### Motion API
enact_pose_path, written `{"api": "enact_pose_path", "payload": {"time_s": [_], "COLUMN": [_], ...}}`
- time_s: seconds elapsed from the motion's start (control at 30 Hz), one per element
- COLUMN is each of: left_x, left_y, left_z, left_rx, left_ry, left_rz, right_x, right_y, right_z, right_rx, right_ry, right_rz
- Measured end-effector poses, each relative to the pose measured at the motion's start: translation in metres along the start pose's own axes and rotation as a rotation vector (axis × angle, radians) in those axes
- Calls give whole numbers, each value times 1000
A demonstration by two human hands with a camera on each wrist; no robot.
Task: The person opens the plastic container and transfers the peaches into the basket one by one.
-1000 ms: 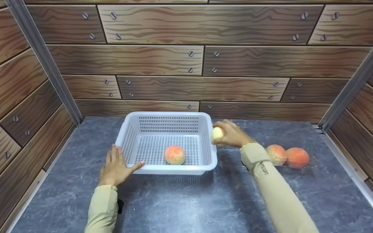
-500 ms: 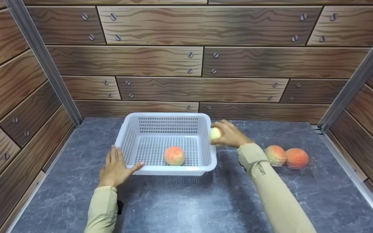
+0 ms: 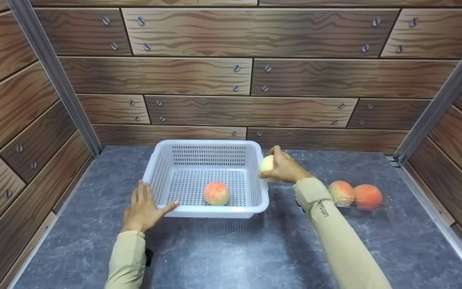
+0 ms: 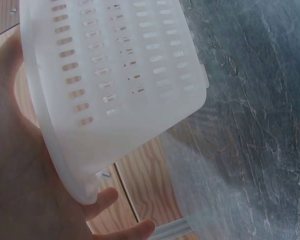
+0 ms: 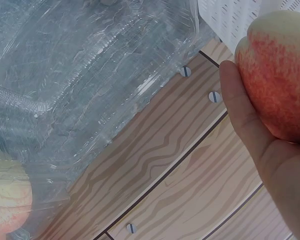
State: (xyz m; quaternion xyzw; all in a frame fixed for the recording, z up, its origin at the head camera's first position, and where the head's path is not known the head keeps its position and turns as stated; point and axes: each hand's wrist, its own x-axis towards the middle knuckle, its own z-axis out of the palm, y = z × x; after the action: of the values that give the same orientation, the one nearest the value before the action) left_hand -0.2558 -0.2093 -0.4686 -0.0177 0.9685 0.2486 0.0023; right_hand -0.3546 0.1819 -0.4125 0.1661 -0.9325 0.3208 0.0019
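Nearest, on the grey table (image 3: pixel 215 257), the left hand (image 3: pixel 142 206) rests at the near left corner of the white basket (image 3: pixel 223 208). Its four fingers lie straight along the left rim, and the thumb is spread away from them, over the near rim. Farther to the right, the left boxed peach (image 3: pixel 341 193) and the right boxed peach (image 3: pixel 368 196) sit side by side in a clear plastic container (image 5: pixel 97 52). Inside the basket, in its near part, slightly right of the middle, lies a loose peach (image 3: pixel 216 193). A little farther, the right hand (image 3: pixel 287 166) is at the basket's right side, its thumb and fingers curled round the held peach (image 3: pixel 266 163). In the head view this peach overlaps the right rim; whether it touches, I cannot tell. Behind all stands the plank-patterned wall (image 3: pixel 235 76).

In my judgement, the step in hand is bringing the held peach to the basket. The next move probably calls for passing it over the right rim, lowering it gently beside the loose peach, and only then loosening the fingers.
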Motion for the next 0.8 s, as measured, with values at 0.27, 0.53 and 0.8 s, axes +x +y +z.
{"api": "enact_pose_path", "payload": {"time_s": [0.27, 0.53, 0.8], "left_x": [0, 0, 0], "left_y": [0, 0, 0], "left_z": [1, 0, 1], "left_rx": [-4, -9, -2], "left_ry": [6, 3, 6], "left_rz": [4, 1, 3], "right_x": [0, 1, 2], "right_y": [0, 2, -1], "right_z": [1, 3, 3], "right_rx": [-13, -45, -23], "right_ry": [21, 33, -19], "right_rz": [-67, -136, -104]}}
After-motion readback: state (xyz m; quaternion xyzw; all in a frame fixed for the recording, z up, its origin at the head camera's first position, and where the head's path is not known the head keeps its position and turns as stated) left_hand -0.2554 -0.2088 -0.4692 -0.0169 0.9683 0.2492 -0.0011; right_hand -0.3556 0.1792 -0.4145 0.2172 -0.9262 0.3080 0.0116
